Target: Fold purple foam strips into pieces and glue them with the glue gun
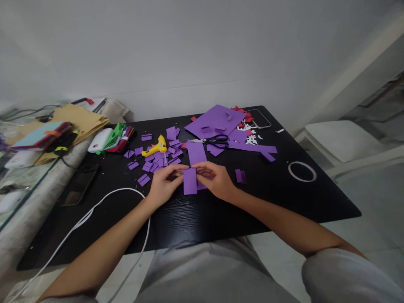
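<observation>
Between my two hands is a small purple paper rectangle [190,182], its top edge pinched from both sides. My left hand [166,182] grips its left side with thumb and fingers closed. The fingers of my right hand [217,179] are closed on its right side. Just beyond lies a longer purple paper strip [197,152], partly hidden by my hands. Black-handled scissors [217,140] rest past it, blades pointing left. A yellow glue gun [155,146] sits on a scatter of folded purple paper pieces [151,166] to the left.
A large purple sheet [214,120] lies at the back, near red and white scraps [251,138]. A roll ring [302,171] is at right, a phone [81,185] at left. A white cable [94,207] crosses the black table [176,227]. A white chair [331,139] stands right.
</observation>
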Tool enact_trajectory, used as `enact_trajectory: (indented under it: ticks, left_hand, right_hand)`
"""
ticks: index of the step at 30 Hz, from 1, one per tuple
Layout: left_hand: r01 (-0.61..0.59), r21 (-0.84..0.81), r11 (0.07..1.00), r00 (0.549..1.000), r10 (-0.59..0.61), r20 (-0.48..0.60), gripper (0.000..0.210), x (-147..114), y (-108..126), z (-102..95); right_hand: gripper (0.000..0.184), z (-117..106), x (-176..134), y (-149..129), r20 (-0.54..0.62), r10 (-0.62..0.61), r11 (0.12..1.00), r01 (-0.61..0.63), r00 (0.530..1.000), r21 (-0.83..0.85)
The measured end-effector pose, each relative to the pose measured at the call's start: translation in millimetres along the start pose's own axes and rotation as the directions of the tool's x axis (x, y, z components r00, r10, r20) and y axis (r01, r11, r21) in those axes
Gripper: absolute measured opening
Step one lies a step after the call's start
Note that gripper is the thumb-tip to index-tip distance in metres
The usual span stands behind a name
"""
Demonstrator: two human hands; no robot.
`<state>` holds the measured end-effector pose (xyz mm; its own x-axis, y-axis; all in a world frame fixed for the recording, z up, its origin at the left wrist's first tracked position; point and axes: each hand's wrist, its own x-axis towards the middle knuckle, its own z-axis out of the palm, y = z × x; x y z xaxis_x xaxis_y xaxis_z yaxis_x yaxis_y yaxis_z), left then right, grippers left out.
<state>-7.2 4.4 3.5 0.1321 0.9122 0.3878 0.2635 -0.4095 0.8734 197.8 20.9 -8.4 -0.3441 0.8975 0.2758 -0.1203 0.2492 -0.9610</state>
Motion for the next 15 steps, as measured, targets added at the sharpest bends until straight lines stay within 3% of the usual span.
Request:
enact_trajectory:
  ticks: [8, 15]
  left_hand:
    - [-0.182, 0.232, 0.956, 0.982, 0.188, -0.003, 0.018, -3.3, 4.7, -2.5]
    - [-0.190, 0.272, 0.943, 0.981, 0.191, 0.021, 0.016, -3.2, 3.6, -2.4]
  right_hand:
    - [0.023, -0.8, -2.9, 2.1, -0.045, -0.080, 0.991, 0.074, 0.996, -0.113]
    - [0.020, 0.7, -4.3, 4.3, -0.061, -0.077, 0.988, 0.068, 0.995, -0.140]
